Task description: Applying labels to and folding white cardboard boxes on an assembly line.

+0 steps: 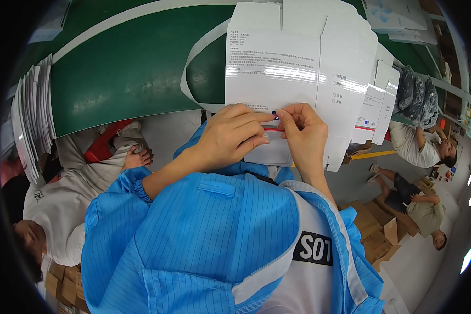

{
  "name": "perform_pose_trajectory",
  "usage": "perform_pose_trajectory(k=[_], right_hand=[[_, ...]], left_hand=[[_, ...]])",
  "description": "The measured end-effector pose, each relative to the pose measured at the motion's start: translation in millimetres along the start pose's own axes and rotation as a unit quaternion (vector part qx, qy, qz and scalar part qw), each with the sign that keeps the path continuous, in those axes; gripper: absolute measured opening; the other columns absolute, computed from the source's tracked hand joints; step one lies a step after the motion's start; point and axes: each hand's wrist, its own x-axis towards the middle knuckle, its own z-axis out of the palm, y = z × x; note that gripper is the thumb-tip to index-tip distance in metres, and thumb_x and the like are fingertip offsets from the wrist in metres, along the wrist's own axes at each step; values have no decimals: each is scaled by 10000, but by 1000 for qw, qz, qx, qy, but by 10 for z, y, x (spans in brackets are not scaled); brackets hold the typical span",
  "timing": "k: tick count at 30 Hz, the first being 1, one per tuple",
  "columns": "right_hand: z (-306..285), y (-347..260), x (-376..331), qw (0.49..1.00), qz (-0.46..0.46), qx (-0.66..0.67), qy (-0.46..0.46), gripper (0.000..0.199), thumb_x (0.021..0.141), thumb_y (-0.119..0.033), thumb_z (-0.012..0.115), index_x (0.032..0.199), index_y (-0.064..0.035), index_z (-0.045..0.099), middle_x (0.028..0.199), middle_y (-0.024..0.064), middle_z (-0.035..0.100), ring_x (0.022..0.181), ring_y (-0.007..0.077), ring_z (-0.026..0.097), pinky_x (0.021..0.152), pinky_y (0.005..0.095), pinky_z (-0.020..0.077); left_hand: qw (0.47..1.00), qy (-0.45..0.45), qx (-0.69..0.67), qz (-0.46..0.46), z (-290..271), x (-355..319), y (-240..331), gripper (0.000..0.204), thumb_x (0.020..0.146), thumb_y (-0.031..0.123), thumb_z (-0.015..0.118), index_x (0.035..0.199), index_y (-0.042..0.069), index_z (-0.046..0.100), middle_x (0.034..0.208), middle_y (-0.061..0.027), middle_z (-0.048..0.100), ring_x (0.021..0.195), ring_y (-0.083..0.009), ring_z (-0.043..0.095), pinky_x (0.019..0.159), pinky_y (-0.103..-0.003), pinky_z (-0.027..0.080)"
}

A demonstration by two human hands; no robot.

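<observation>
A flat, unfolded white carton with printed text and cut flaps lies in front of me on the green tabletop. At its near edge, which has a thin red stripe, is a small dark purple sticker-like piece. The thumb and index finger of my right hand pinch at this piece. My left hand rests over the carton's near edge, its index finger stretched toward the piece and its thumb apart below. How the left fingertips touch the piece is too small to make out.
The green table has a pale strap looped beside the carton. A stack of white flat cartons stands at the left. More white cartons and dark plastic-wrapped items lie right. People sit on both sides; cardboard boxes stand behind.
</observation>
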Motion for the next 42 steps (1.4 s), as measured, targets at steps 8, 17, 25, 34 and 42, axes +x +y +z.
perform_pose_trajectory(k=[8, 17, 25, 34, 42], right_hand=[[-157, -121, 25, 975, -31, -217, 36, 190, 798, -158, 737, 882, -52, 603, 604, 12, 560, 521, 79, 490, 487, 255, 404], [-1099, 388, 151, 935, -96, -229, 251, 360, 770, -170, 771, 1061, -15, 628, 968, 76, 601, 840, 165, 572, 711, 276, 451], [-894, 459, 116, 931, -171, -102, 306, 370, 771, -103, 767, 1095, 5, 627, 1053, 87, 605, 910, 164, 580, 772, 273, 461], [-1531, 666, 141, 950, -61, 195, 234, 260, 862, -4, 636, 1119, 26, 614, 822, 4, 638, 739, 46, 564, 662, 168, 430], [-2023, 928, 531, 970, -86, 170, 151, 223, 895, -53, 607, 1105, 22, 614, 875, 22, 653, 738, 48, 565, 658, 169, 439]], left_hand=[[998, -50, 41, 7, -3, -39, 28, 171, 750, 173, 715, 744, 53, 593, 1153, -28, 648, 936, -222, 544, 779, -340, 452], [986, -133, 90, 31, 20, 97, 140, 144, 746, 169, 711, 747, 79, 600, 1325, -25, 559, 970, -232, 513, 839, -353, 418], [987, -149, 35, 53, -11, 98, 4, 129, 735, 133, 705, 754, 72, 593, 1306, -55, 579, 940, -238, 493, 832, -335, 403], [990, -43, -130, -23, 43, 160, 231, 129, 766, 90, 692, 757, 24, 582, 1220, -161, 616, 1056, -282, 555, 907, -364, 419], [994, -26, -73, -71, 242, 303, 317, 125, 786, 80, 679, 763, 17, 574, 1209, -179, 617, 1201, -322, 514, 970, -404, 397]])
